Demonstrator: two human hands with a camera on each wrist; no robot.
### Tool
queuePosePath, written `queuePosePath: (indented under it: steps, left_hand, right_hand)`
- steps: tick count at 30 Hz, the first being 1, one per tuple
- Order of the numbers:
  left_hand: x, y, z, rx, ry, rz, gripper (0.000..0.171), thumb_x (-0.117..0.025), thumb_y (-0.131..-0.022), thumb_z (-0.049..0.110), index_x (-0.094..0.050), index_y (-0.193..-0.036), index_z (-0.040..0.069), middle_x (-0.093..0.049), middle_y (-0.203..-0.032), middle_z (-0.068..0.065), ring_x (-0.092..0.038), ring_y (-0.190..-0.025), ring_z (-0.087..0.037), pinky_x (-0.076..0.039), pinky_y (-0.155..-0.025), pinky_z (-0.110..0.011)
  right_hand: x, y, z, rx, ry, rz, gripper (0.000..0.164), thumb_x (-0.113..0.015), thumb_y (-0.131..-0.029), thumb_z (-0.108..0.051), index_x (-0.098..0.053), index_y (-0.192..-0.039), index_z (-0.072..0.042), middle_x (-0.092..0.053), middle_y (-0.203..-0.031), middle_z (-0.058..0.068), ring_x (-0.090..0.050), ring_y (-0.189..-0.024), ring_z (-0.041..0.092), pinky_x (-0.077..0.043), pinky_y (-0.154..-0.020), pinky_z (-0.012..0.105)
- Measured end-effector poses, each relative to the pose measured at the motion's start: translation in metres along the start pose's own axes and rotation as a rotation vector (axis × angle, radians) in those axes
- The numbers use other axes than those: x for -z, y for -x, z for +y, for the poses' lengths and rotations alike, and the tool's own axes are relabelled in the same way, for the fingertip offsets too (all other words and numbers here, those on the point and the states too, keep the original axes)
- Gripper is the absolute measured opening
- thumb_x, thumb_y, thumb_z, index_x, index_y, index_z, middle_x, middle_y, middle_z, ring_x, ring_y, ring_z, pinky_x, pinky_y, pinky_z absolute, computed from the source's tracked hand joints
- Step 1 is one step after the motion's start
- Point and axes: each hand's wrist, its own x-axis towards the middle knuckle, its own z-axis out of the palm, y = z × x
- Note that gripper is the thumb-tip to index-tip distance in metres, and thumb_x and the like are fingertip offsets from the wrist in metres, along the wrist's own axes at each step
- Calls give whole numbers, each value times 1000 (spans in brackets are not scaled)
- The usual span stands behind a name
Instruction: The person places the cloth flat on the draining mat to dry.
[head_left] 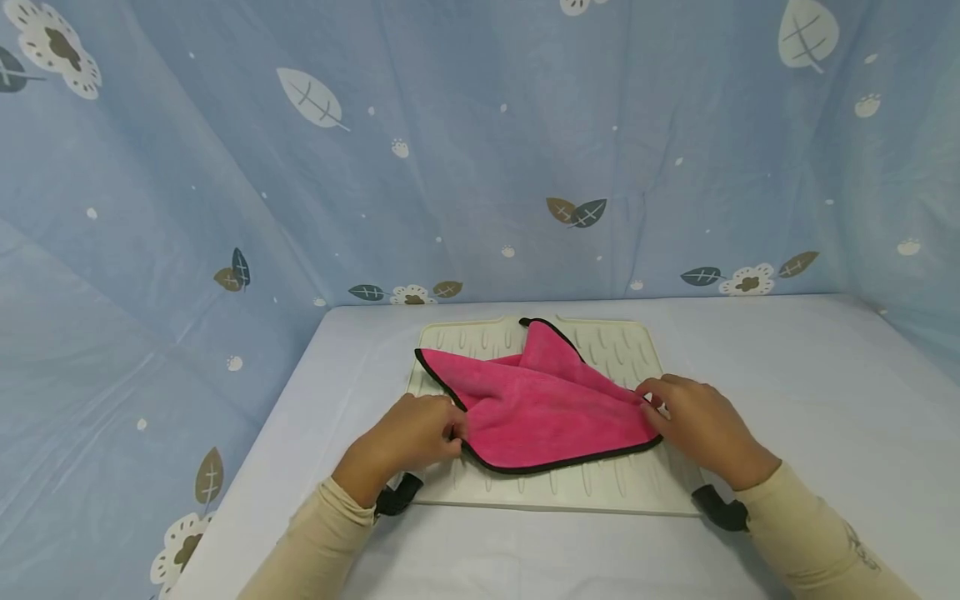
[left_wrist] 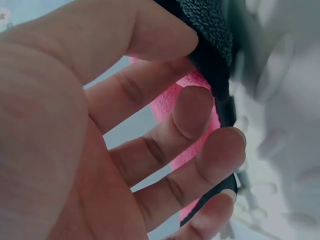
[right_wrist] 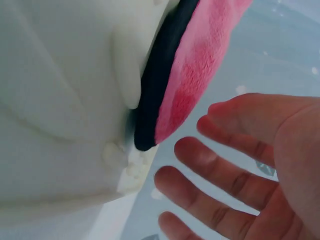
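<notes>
A pink cloth (head_left: 547, 417) with black edging lies rumpled on a cream ridged mat (head_left: 600, 492), two corners pointing to the back and the left. My left hand (head_left: 423, 429) is at its left front, where thumb and index finger pinch the black edging (left_wrist: 212, 70); the other fingers are spread behind the edge. A dark grey underside (left_wrist: 202, 20) shows beside the thumb. Beside the cloth's right corner is my right hand (head_left: 693, 417). In the right wrist view its loosely bent fingers (right_wrist: 200, 155) stand apart from the cloth, with nothing between them.
The mat lies on a white-covered table (head_left: 810, 400). Blue patterned fabric (head_left: 480, 150) hangs behind the table and along its left side. Black wrist devices show under the left wrist (head_left: 399, 494) and under the right wrist (head_left: 720, 508).
</notes>
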Motion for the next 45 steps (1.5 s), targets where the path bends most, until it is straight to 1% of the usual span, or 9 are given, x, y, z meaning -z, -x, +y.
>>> queuePosePath:
  steps: [5,9,14,20,30,33,38,40,45]
  left_hand:
    - [1,0,-4,63,-3,1,16,-72,-83,14,-71,-75,28,-53,-61,15,-48,-63,-4,-40,-70,-37]
    - [4,1,-8,92,2,22,12,-73,-83,13,-74,-82,25,-54,-65,14,-48,-64,-6,-39,-66,-34]
    - [5,2,-12,106,5,43,12,-75,-82,13,-74,-80,25,-55,-66,13,-48,-63,-6,-38,-62,-32]
    - [5,0,-15,151,28,27,12,-75,-84,13,-74,-81,25,-55,-66,12,-49,-64,-8,-39,-61,-31]
    - [6,-2,-13,186,38,2,12,-75,-85,14,-74,-82,25,-54,-65,9,-50,-65,-10,-39,-64,-33]
    - [7,-2,-13,186,38,2,11,-75,-86,14,-75,-83,25,-55,-66,9,-50,-65,-10,-39,-64,-33]
    - [10,-2,-12,191,42,2,11,-75,-85,13,-75,-85,24,-55,-67,9,-50,-65,-9,-39,-62,-32]
    - [11,-2,-12,192,44,3,11,-75,-85,13,-75,-84,24,-55,-67,9,-50,-65,-9,-39,-62,-31]
    - [11,-2,-12,195,48,6,11,-75,-85,13,-75,-84,24,-54,-65,9,-49,-64,-9,-38,-62,-31]
  right_hand:
    - [-2,-1,4,-32,-4,-27,21,-78,-83,-10,-73,-103,-7,-66,-82,4,-60,-70,17,-52,-62,36]
    - [-3,-1,4,-37,-21,-61,22,-79,-83,-13,-73,-104,-7,-67,-84,4,-61,-73,17,-53,-64,37]
    - [-2,-1,2,-49,-61,-127,24,-79,-84,-16,-72,-106,-8,-66,-83,1,-58,-73,14,-51,-64,34]
    - [-2,-3,0,-61,-124,-204,31,-78,-85,-18,-70,-113,-6,-66,-80,-1,-55,-69,11,-46,-60,28]
    - [-3,-4,1,-40,-138,-209,35,-80,-83,-14,-69,-115,-6,-62,-80,-2,-49,-66,10,-41,-56,24]
    - [-3,-4,2,-44,-131,-224,31,-80,-83,-15,-70,-111,-7,-61,-80,-3,-49,-68,10,-41,-58,25]
    - [-3,-4,1,-51,-130,-256,12,-78,-84,-13,-69,-91,-13,-57,-75,-5,-50,-69,11,-43,-60,26]
    - [-3,-4,1,-48,-130,-263,12,-78,-85,-12,-67,-85,-15,-56,-73,-5,-50,-69,10,-43,-60,26]
    - [-2,-4,0,-29,-127,-265,14,-77,-85,-9,-65,-82,-16,-54,-72,-7,-49,-69,10,-44,-61,25]
